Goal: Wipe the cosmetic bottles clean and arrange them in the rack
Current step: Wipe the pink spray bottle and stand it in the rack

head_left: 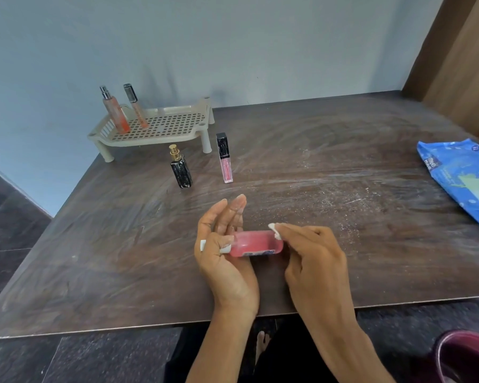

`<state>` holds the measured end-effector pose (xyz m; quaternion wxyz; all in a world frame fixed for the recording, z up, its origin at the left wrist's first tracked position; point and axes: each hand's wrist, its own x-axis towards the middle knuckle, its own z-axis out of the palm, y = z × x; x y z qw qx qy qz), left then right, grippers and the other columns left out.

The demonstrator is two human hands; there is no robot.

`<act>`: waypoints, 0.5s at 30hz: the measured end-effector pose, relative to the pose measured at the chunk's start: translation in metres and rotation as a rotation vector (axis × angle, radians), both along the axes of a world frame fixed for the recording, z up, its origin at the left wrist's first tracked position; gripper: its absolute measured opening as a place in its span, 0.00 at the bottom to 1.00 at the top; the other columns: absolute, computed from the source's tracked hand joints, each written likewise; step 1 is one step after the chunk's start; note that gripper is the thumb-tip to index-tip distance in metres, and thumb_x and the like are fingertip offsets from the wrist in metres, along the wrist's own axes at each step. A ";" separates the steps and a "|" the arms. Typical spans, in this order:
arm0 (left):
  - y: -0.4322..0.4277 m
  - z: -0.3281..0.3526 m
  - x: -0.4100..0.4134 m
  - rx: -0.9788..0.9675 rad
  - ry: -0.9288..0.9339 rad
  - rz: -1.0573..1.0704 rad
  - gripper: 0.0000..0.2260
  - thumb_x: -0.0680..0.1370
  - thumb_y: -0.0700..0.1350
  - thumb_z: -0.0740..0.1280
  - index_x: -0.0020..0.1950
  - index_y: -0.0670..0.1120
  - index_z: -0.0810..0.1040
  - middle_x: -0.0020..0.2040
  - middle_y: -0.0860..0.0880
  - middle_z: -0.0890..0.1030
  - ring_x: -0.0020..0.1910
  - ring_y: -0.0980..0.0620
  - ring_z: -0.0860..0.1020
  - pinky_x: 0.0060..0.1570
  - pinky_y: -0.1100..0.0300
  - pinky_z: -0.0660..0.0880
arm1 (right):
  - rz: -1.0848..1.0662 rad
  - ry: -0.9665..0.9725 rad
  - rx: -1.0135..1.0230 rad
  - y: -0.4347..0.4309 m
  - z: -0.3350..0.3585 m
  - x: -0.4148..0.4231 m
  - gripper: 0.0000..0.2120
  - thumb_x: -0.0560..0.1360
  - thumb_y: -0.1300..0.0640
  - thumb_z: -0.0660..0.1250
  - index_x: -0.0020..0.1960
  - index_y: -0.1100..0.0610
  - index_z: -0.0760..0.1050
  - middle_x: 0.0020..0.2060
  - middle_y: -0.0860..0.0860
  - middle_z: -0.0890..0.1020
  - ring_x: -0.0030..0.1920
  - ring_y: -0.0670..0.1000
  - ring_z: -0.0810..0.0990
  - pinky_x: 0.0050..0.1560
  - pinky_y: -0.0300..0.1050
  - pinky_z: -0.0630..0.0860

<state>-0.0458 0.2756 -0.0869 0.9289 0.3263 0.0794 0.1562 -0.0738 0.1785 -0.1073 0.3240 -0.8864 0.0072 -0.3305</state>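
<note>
head view: left hand pinches the white cap end of a sideways pink bottle, fingers loosely spread; right hand fingers press a white wipe against its base.

The bottle in my hands is pink with a white cap and a blue-and-white label; the wipe against it is white. My table is dark brown with a streaky grain and pale white smears. The rack is beige with a grid of small square holes, and holds an orange-tinted spray bottle and a peach tube. A black bottle has a gold top; the gloss tube is pink, capped black. The wipes pack is blue.
</note>
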 end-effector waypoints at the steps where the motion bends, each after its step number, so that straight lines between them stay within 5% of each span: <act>1: 0.000 0.000 0.000 -0.005 -0.006 -0.012 0.22 0.63 0.36 0.56 0.54 0.39 0.78 0.53 0.37 0.84 0.62 0.40 0.80 0.68 0.49 0.70 | 0.001 -0.009 0.001 0.001 0.000 -0.001 0.22 0.71 0.62 0.55 0.56 0.58 0.84 0.50 0.46 0.86 0.48 0.53 0.78 0.50 0.34 0.72; 5: 0.000 -0.002 0.001 -0.015 -0.009 -0.055 0.23 0.63 0.35 0.56 0.56 0.39 0.77 0.54 0.37 0.84 0.64 0.39 0.79 0.69 0.49 0.69 | 0.080 -0.073 -0.035 0.025 0.015 -0.006 0.20 0.72 0.60 0.56 0.53 0.58 0.85 0.50 0.47 0.85 0.47 0.52 0.77 0.46 0.36 0.75; 9: 0.006 -0.003 0.002 -0.063 0.014 -0.096 0.23 0.63 0.35 0.56 0.57 0.40 0.77 0.54 0.38 0.84 0.64 0.40 0.79 0.71 0.48 0.68 | 0.265 -0.062 -0.008 0.046 0.016 -0.010 0.17 0.76 0.55 0.59 0.58 0.57 0.82 0.54 0.47 0.83 0.53 0.46 0.72 0.55 0.30 0.71; 15: -0.002 0.002 0.002 -0.009 0.114 -0.024 0.10 0.79 0.32 0.62 0.56 0.43 0.77 0.51 0.42 0.85 0.58 0.45 0.81 0.65 0.48 0.74 | 0.169 -0.071 0.002 0.019 0.004 -0.010 0.15 0.76 0.57 0.63 0.59 0.57 0.82 0.55 0.47 0.83 0.53 0.47 0.75 0.57 0.27 0.71</act>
